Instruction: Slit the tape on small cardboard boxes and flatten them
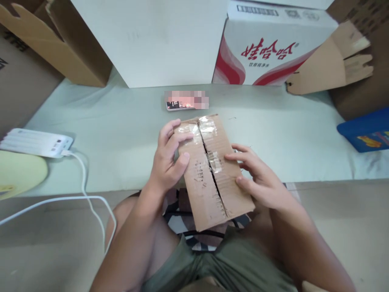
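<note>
A brown cardboard box [197, 182] with a dark seam down its top and pieces of clear tape lies tilted at the table's front edge, its lower end over my lap. My left hand [170, 156] grips its left side, thumb and a finger on the top face. On the right side, my right hand [258, 174] holds the box, fingertips on its edge and the rest of the fingers partly hidden. Beyond the box lies a phone [180, 104], partly blurred out.
White boxes, one with red print [267, 52], stand at the back of the green-covered table [146, 109]. A power bank [39, 142] with a white cable lies left, near a yellow object [21, 172]. Open cartons flank both sides; a blue package [364, 132] is at right.
</note>
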`<action>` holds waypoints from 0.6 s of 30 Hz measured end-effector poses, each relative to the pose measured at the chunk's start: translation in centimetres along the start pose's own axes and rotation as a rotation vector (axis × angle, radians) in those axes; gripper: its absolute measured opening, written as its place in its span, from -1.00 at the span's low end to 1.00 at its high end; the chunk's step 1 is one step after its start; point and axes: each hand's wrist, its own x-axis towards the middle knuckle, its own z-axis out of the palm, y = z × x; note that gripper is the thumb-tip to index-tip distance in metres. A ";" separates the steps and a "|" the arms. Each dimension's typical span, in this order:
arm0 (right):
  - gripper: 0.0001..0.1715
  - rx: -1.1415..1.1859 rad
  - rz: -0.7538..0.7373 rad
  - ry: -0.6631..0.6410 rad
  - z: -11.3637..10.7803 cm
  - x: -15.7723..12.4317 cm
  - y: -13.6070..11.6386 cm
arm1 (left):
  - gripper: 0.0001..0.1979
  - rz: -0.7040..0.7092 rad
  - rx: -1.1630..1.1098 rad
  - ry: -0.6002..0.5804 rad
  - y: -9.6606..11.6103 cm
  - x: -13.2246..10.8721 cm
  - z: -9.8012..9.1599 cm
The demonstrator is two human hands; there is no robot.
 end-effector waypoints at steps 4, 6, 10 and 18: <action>-0.54 -0.173 0.130 0.292 -1.4 0.4 2.6 | -0.53 -0.007 -0.019 0.023 0.0 0.0 0.2; -0.52 -0.456 0.255 0.310 -2.1 0.6 4.5 | -0.53 0.002 -0.016 0.029 0.0 0.0 0.3; -0.48 -0.792 0.416 0.100 -2.7 1.1 7.0 | -0.49 -0.004 -0.004 0.030 0.0 0.1 0.5; -0.81 -0.634 0.341 0.344 -2.9 2.1 4.9 | -0.44 -0.015 -0.028 0.030 0.3 0.0 0.6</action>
